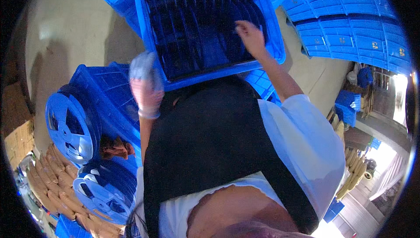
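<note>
A blue plastic crate (274, 41) in front of me holds several dark reels (192, 28) standing on edge in rows. Over the right part of these reels is my bare right hand (251, 39), its fingers loosely bent and apart, with no object visible in them. Whether its fingertips touch a reel I cannot tell. My left hand (146, 82), in a pale glove, is beside the crate's near left corner. Motion smears its fingers, so its grip does not show.
On my left, a second blue crate (107, 85) stands by reels with pale spoked sides, an upper reel (70, 126) and a lower reel (103, 198). Brown sacks (57, 181) are piled behind them. Stacked blue crates (345, 23) fill the far right.
</note>
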`<state>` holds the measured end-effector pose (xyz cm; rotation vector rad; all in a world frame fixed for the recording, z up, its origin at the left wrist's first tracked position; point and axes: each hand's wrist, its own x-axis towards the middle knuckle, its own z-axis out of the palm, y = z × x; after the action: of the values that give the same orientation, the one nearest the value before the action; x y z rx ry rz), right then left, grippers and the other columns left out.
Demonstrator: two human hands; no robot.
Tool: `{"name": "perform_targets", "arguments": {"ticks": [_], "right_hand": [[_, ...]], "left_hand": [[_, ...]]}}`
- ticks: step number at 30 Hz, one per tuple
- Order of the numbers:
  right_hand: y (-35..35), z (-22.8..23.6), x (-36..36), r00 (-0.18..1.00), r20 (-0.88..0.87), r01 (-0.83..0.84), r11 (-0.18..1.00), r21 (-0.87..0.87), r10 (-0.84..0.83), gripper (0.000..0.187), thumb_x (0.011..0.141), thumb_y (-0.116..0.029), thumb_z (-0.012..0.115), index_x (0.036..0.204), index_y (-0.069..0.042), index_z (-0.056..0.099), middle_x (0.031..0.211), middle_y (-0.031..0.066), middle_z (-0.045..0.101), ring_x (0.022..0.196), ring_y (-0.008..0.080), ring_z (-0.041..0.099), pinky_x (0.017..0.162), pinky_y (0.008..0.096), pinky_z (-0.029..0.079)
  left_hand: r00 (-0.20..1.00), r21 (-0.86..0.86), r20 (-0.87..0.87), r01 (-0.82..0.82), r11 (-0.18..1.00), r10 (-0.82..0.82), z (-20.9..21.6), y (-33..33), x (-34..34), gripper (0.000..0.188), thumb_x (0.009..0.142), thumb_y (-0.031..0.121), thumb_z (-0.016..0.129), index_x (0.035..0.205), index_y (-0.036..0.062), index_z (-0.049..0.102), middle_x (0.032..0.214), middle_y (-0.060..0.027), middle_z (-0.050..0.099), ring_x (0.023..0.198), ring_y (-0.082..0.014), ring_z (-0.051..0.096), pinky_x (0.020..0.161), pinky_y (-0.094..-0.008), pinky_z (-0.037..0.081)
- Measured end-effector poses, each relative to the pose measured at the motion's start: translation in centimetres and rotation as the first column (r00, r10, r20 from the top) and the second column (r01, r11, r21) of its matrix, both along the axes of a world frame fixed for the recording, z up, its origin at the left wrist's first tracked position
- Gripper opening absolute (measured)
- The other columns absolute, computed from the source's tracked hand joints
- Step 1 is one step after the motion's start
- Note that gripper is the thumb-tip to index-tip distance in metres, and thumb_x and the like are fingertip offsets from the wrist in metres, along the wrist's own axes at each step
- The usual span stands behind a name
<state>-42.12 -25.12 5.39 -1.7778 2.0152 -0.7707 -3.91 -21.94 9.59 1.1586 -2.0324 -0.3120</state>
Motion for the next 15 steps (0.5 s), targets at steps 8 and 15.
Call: {"name": "perform_targets", "arguments": {"ticks": [8, 15], "right_hand": [[0.2, -2.2, -4.6, 0.912, -0.368, 0.186, 0.982, -0.017, -0.179, 0.027, 0.086, -0.023, 0.064, 0.107, -0.006, 0.058, 0.106, 0.0179, 0.06, 0.097, 0.0357, 0.062, 0.084, 0.0462, 0.052], [-2.5, -3.9, -4.3, 0.918, -0.37, 0.298, 0.862, 0.41, -0.141, 0.039, 0.084, -0.027, 0.06, 0.114, -0.002, 0.056, 0.107, 0.0304, 0.064, 0.099, 0.0449, 0.063, 0.089, 0.0516, 0.05]], "left_hand": [[0.76, 0.317, 0.603, 0.05, 0.947, -0.242, -4.8, -3.5, -10.1, 0.053, 0.086, 0.031, 0.059, 0.136, 0.0158, 0.05, 0.149, -0.0158, 0.038, 0.138, -0.0354, 0.034, 0.114, -0.0487, 0.025], [0.739, 0.205, 0.662, -0.019, 0.979, -0.125, -5.9, -3.9, -10.5, 0.058, 0.086, 0.036, 0.057, 0.14, 0.0172, 0.046, 0.153, -0.0167, 0.031, 0.141, -0.0351, 0.029, 0.115, -0.0501, 0.022]]}}
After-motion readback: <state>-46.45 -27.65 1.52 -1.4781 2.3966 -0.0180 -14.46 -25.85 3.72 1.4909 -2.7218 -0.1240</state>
